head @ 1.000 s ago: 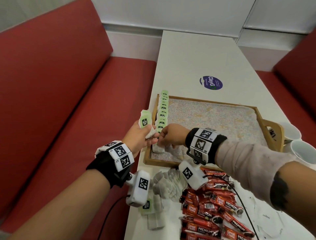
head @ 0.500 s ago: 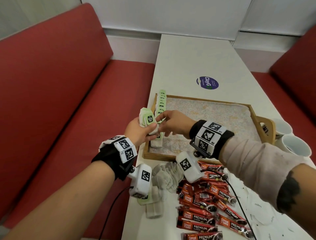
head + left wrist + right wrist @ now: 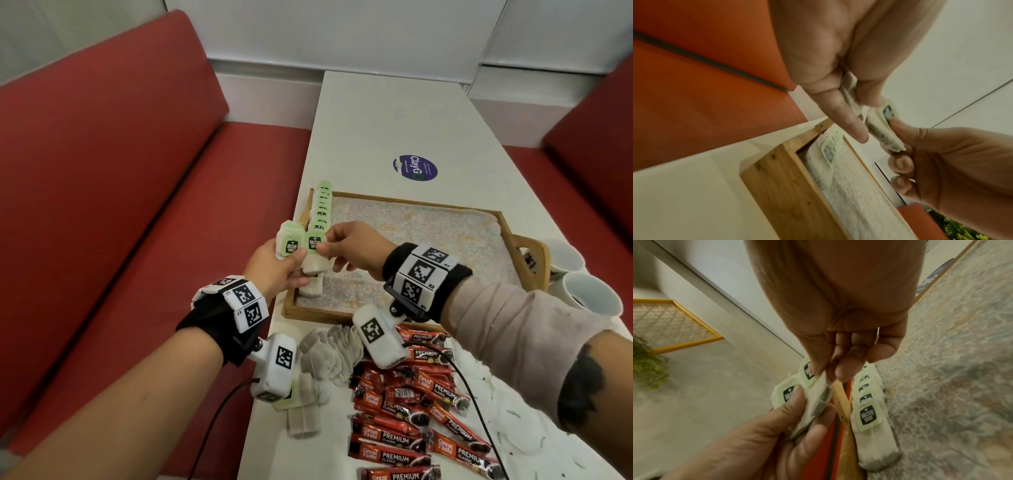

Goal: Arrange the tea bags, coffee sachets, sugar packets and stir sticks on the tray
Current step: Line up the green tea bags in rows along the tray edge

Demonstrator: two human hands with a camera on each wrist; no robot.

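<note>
From the head view the left hand [image 3: 274, 270] grips a small stack of tea bags [image 3: 289, 241] while the right hand [image 3: 356, 250] pinches one tea bag [image 3: 313, 255] off it just above the tray [image 3: 394, 202] (row of bags beyond the fingers), and the wrist views show that two-finger pinch sitting on the tag end, so a neighbour could drag loose and drop.

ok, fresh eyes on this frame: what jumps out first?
Both hands meet over the tray's near-left corner: the left hand holds a small stack of tea bags while the right hand pinches one tea bag off it. Behind them a neat row of tea bags runs along the tray's left wall. Nearer the person, red coffee sachets lie heaped on the table.
</note>
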